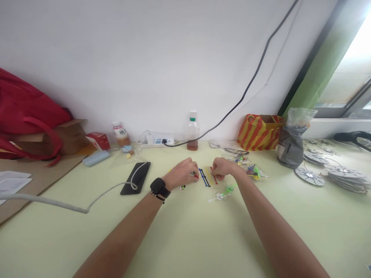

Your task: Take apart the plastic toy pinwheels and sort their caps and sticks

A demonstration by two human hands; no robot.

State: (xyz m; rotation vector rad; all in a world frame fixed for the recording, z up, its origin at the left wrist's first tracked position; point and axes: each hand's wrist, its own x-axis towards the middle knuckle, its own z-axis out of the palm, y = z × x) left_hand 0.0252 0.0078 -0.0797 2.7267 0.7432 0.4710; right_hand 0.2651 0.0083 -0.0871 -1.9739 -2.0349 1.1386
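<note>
My left hand (182,172), with a black watch (159,187) on its wrist, is closed with a small red plastic piece (196,176) at its fingertips. More small coloured pieces lie partly hidden beneath that hand. To its right, thin plastic sticks lie side by side on the table: a blue stick (203,178), a black stick (206,180) and a yellow stick (209,175). My right hand (222,167) pinches a red stick (215,178) at the end of this row. Nearer to me are a green round piece (230,188) and a white round piece (219,196).
A black phone (136,178) with a pale cable lies left of my hands. Behind stand a bottle (193,133) and a power strip (158,139). On the right are bagged coloured parts (255,172), a striped bag (257,133), a grey bag (292,146) and stacked discs (346,177).
</note>
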